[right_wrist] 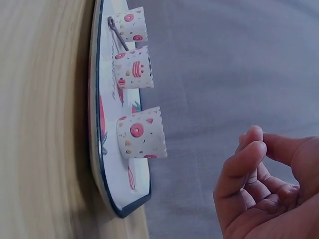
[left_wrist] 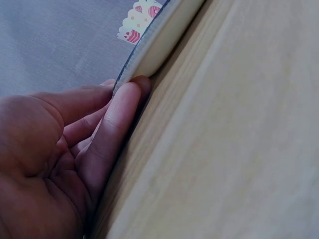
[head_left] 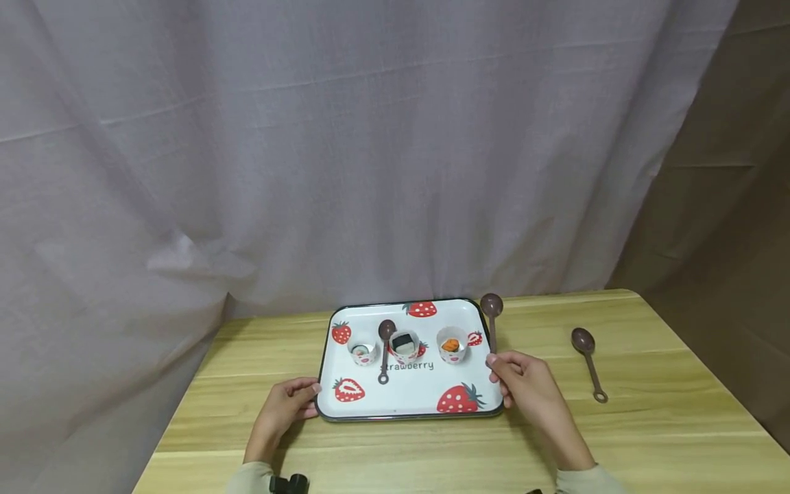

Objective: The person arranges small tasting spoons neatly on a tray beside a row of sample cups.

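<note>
Curtain: grey cloth (head_left: 395,171) hangs in loose folds behind our work, probably as a plain backdrop.
Table: light wood-grained table (head_left: 247,360) carries everything flat within reach of both hands.
Strawberry tray: we have the white, dark-rimmed strawberry tray (head_left: 401,399) on the table, long side towards us, so the printed word reads upright.
Left hand: our left hand (head_left: 286,407) pinches the tray's left rim at the near corner, most likely to steady it.
Right hand: our right hand (head_left: 524,384) pinches the lower handle of a brown spoon, thumb and fingertips brought together; gripping that end leaves the bowl free.
Held spoon: our held spoon (head_left: 492,307) points bowl away, beside the tray's right rim; we cannot tell whether it touches the rim.
Tray spoon: another brown spoon (head_left: 387,330) lies lengthwise between the left and middle cups, bowl away, perhaps set there to pair with one of them.
Cups: left cup (right_wrist: 130,26), middle cup (right_wrist: 133,69) and right cup (right_wrist: 142,133) stand upright in a row, mouths up, so their small food pieces stay contained.
Loose spoon: a third brown spoon (head_left: 583,342) rests on the table to our right, well apart from the tray.
</note>
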A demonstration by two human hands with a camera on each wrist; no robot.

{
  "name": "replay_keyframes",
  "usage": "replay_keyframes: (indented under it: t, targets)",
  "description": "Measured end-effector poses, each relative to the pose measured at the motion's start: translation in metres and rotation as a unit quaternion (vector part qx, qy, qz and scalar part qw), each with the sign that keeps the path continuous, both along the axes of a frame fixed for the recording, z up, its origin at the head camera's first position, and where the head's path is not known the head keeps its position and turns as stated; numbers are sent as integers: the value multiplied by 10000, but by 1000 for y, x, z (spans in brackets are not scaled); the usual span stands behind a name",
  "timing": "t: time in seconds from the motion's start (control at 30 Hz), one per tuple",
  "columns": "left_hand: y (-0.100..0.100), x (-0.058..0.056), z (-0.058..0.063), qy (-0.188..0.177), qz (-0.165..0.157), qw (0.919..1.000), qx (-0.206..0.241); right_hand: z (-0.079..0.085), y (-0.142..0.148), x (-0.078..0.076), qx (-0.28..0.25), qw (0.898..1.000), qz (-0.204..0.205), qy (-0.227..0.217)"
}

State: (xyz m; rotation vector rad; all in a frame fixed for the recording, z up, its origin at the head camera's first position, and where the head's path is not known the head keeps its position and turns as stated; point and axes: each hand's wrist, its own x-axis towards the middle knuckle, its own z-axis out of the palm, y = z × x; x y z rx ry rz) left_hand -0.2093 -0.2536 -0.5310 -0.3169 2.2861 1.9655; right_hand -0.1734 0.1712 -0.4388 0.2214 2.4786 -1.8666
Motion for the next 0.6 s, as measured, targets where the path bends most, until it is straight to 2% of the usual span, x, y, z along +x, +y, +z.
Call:
replay_keyframes:
  t: [0.33,0.6]
  targets:
    - [-2,2,0,16,-121,9999,-1,6,-19,-5,-242,9997,-14,56]
    - [-1,-1,-1,14,4,10000,-58,8,-33,-10,-551,9984,35,134]
